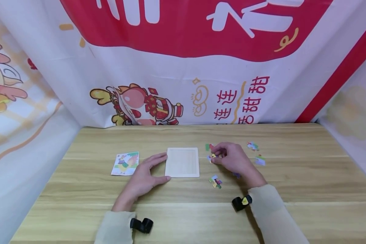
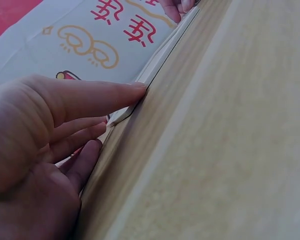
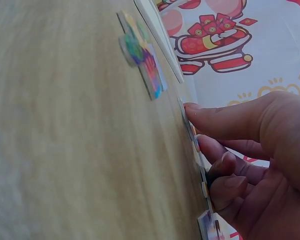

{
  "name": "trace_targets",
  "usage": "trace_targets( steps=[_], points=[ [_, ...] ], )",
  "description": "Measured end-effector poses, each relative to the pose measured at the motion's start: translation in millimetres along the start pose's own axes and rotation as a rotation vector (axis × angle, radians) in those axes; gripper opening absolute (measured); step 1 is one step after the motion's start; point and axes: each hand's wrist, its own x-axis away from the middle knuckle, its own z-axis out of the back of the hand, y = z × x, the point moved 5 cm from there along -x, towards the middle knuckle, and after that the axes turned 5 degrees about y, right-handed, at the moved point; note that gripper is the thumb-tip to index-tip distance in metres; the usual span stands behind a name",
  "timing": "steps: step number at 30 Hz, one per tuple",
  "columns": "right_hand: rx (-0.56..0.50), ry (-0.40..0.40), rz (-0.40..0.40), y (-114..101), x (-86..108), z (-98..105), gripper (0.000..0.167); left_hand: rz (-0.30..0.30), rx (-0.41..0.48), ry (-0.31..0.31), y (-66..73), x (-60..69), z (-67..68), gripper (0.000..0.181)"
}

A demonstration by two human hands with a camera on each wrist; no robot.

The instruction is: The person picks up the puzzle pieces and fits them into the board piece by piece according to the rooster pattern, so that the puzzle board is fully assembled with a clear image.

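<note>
A pale square tray (image 1: 182, 162) lies on the wooden table. My left hand (image 1: 141, 174) rests at its left side, index fingertip at the upper left edge and thumb at the lower left corner; the left wrist view shows this thumb (image 2: 102, 100) against the tray's edge (image 2: 152, 70). My right hand (image 1: 233, 159) is right of the tray, with thumb and index finger pinching a small colourful puzzle piece (image 1: 214, 156) low at the table surface. In the right wrist view the thumb (image 3: 225, 120) touches that piece's edge, and the other fingers are curled.
Left of my left hand lies a picture card (image 1: 125, 164). Loose puzzle pieces lie around my right hand: one nearer me (image 1: 215, 182), one at the upper right (image 1: 252, 146) and one further right (image 1: 260, 160). A printed cloth (image 1: 183, 74) hangs behind the table.
</note>
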Motion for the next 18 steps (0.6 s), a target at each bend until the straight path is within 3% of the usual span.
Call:
trace_targets(
  steps=[6, 14, 18],
  points=[
    [0.002, -0.004, 0.0, -1, -0.5, 1, 0.023, -0.032, -0.058, 0.003, 3.2, -1.0, -2.2, 0.056],
    [0.023, -0.003, -0.028, -1, 0.3, 1, 0.022, -0.022, -0.076, 0.029, 7.1, 0.4, -4.2, 0.055],
    [0.04, -0.002, -0.025, 0, 0.6, 0, 0.02, -0.061, -0.116, 0.027, 12.4, 3.0, -6.4, 0.054]
  ],
)
